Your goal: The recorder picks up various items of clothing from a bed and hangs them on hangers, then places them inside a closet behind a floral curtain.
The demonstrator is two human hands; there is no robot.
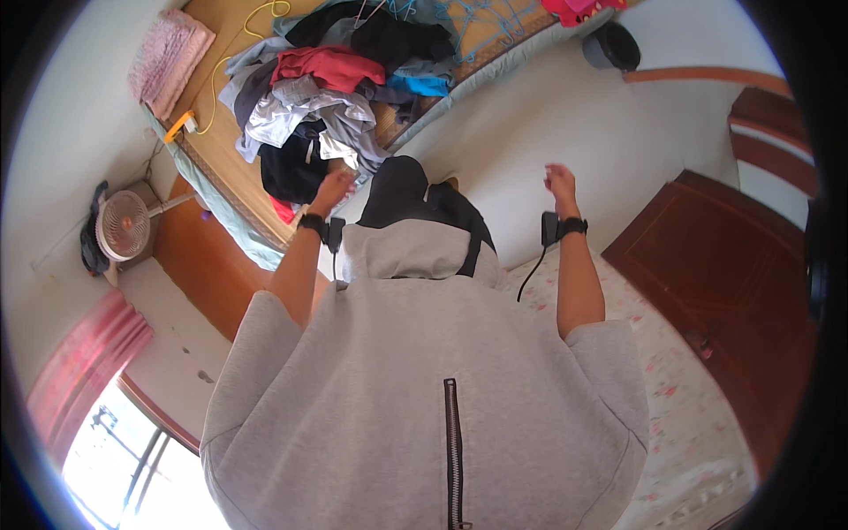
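Observation:
My left hand (334, 192) is over the near edge of a bed (234, 190), beside a black garment (290, 168). Its fingers are loosely bent and apart, with nothing visible in them. My right hand (561, 184) hangs in the air over the pale floor, half curled and holding nothing I can see. On the bed lies a tangled pile of clothes: a red garment (327, 69), a white one (278, 117), a grey one (353, 119) and several dark pieces. Each wrist wears a black strap with a small box and cable.
Blue hangers (495, 26) lie at the bed's far end, a folded pink blanket (172, 60) at its left. A yellow cord runs to an orange power strip (180, 125). A fan (123, 225) stands left, a dark bucket (611, 46) far right, a brown wooden panel (707, 283) right.

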